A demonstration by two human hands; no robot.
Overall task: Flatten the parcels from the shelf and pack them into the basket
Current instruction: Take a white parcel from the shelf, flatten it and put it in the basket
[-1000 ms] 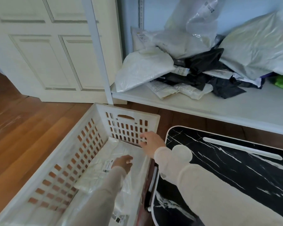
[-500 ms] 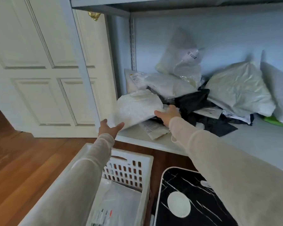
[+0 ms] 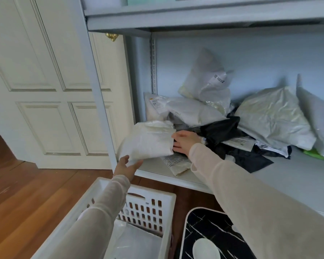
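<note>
While our right grip (image 3: 185, 143) clasps the white parcel (image 3: 150, 141) at the front edge of the shelf (image 3: 292, 169), our left grip (image 3: 126, 166) spreads open beneath its lower corner, above the basket (image 3: 157, 194).

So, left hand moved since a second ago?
Yes. The left hand came out of the basket, off a packed parcel, up to the front edge of the shelf, under a corner of the white parcel.

Pale shelf (image 3: 281, 176) under heaped parcels (image 3: 269, 116).
</note>
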